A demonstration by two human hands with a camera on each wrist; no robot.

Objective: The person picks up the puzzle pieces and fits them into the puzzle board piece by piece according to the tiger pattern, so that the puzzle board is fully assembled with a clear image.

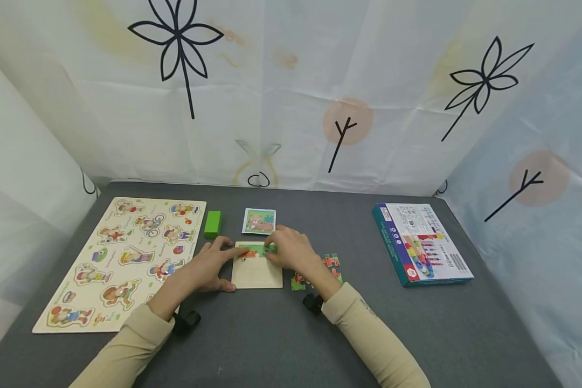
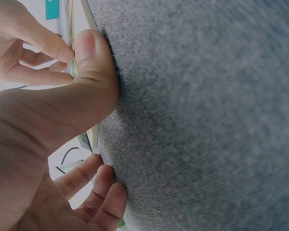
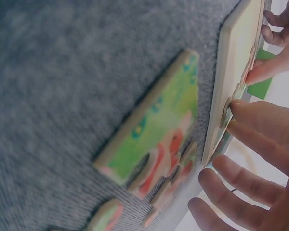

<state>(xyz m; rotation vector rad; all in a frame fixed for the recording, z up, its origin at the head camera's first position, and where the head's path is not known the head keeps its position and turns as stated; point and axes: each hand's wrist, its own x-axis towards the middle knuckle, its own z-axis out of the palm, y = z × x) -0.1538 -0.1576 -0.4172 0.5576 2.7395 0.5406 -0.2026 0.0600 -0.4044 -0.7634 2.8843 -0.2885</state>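
A square wooden puzzle board point(image 1: 257, 275) lies in front of me, with a few joined puzzle pieces point(image 1: 250, 253) along its far edge. My right hand point(image 1: 293, 251) pinches a green puzzle piece point(image 3: 226, 114) between thumb and index finger, at the board's far right corner. The other right fingers spread loosely. My left hand point(image 1: 205, 269) touches the laid pieces with its extended index finger, and its thumb point(image 2: 94, 62) rests at the board's near left edge. Loose red and green puzzle pieces point(image 1: 298, 283) lie right of the board, partly hidden by my right forearm.
Behind the board lies a small picture card point(image 1: 259, 221), with a green block point(image 1: 213, 224) to its left. A large picture board point(image 1: 97, 291) covers the table's left side. A boxed game point(image 1: 429, 245) lies at the right. Fabric walls enclose the grey table point(image 1: 252, 345).
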